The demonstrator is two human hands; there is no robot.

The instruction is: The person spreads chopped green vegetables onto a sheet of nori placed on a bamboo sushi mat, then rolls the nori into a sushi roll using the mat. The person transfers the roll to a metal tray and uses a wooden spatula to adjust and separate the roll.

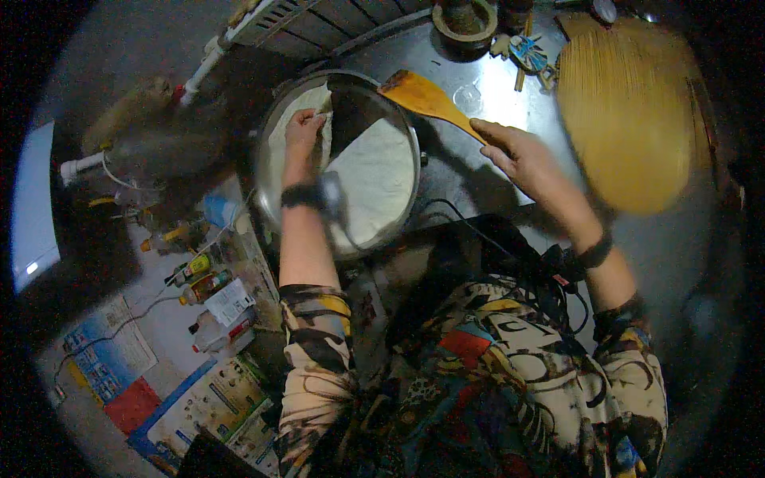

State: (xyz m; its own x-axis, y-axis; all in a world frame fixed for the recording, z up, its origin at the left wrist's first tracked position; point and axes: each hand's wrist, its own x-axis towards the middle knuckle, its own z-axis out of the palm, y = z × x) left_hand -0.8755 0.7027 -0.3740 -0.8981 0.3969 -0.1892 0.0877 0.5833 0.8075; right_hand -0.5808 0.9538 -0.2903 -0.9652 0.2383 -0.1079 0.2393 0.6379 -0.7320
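A round metal pan (416, 128) holds pale sheets of flatbread or dough, with its dark bottom showing between them. My left hand (305, 134) pinches the edge of the left sheet (293, 113). To the right lies a larger pale sheet (382, 179) with a straight upper-left edge. My right hand (519, 152) grips the handle of a wooden spatula (427, 98), whose darkened blade is raised over the pan's upper right rim.
Right of the pan is a metal worktop (442, 161). A round slatted mat (627, 119) stands at the far right, a thick-rimmed pot (465, 45) at the back. Several bottles (206, 287) are at the left. A cord (472, 224) runs near the pan.
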